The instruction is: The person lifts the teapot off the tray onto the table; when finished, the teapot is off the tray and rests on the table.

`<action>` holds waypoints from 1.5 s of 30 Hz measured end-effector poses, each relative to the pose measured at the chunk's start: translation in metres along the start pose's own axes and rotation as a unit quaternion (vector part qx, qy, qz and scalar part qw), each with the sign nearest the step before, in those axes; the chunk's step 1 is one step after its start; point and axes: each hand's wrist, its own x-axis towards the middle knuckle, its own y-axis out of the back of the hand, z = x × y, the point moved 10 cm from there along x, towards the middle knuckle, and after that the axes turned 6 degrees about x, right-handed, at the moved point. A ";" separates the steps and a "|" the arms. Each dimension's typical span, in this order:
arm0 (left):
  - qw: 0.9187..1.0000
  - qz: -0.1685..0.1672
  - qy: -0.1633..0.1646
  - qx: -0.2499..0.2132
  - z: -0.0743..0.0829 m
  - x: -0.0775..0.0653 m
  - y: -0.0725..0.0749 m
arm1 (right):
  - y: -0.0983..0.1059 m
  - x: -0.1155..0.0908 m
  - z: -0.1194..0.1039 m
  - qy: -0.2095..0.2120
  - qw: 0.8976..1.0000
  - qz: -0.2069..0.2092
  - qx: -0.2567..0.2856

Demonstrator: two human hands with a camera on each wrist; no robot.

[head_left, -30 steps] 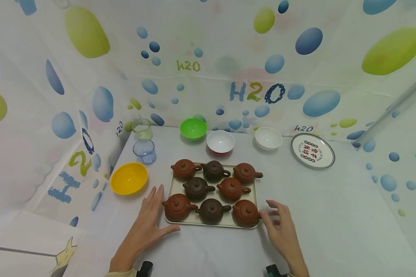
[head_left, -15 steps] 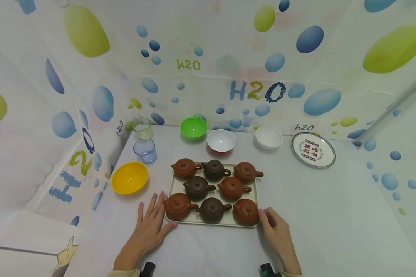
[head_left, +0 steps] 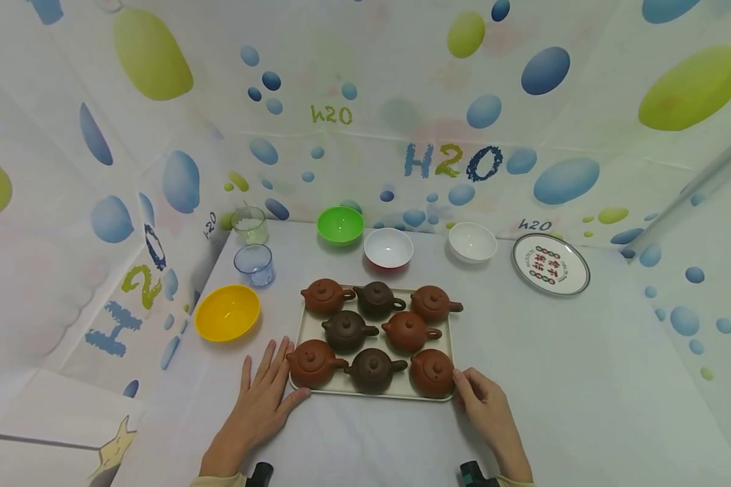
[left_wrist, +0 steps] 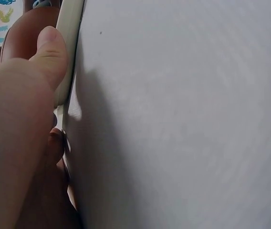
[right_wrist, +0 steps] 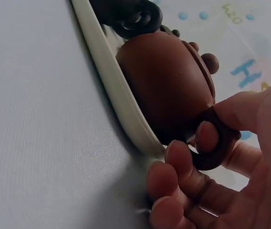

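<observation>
A cream tray [head_left: 396, 394] bears several small clay teapots in rows, some reddish brown, some dark brown. At its front right corner, my right hand [head_left: 486, 412] pinches the handle [right_wrist: 216, 155] of a reddish-brown teapot [head_left: 432, 373]; one fingertip pokes through the handle's loop in the right wrist view. That teapot sits on the tray. My left hand [head_left: 257, 406] lies with spread, straight fingers along the tray's left side, its thumb [left_wrist: 49, 55] against the front left corner, near another reddish-brown teapot [head_left: 313, 364]. A dark teapot [head_left: 373, 370] stands between these two.
Left of the tray are a yellow bowl [head_left: 227, 314], a blue glass [head_left: 254, 266] and a greenish glass [head_left: 250, 226]. Behind it stand a green bowl [head_left: 340, 226], a red-sided white bowl [head_left: 388, 249] and a white bowl [head_left: 472, 243]. A printed plate [head_left: 551, 264] lies at back right.
My right hand has moved in from beside the front right teapot and taken hold of its handle. My left hand has slid slightly toward me and settled at the tray's left edge.
</observation>
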 end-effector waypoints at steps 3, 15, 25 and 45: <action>1.000 -0.010 0.007 -0.007 0.001 0.001 0.000 | -0.001 0.000 -0.001 0.008 1.000 -0.007 -0.022; 0.999 -0.043 0.027 -0.002 0.000 0.002 -0.002 | -0.003 -0.001 0.002 0.021 0.999 -0.013 -0.024; 0.998 -0.054 0.039 -0.004 -0.004 0.005 -0.006 | -0.001 -0.001 0.002 0.014 1.000 -0.012 -0.012; 0.997 -0.068 0.044 0.008 -0.008 0.003 -0.008 | -0.003 -0.005 0.004 0.024 1.000 -0.005 0.002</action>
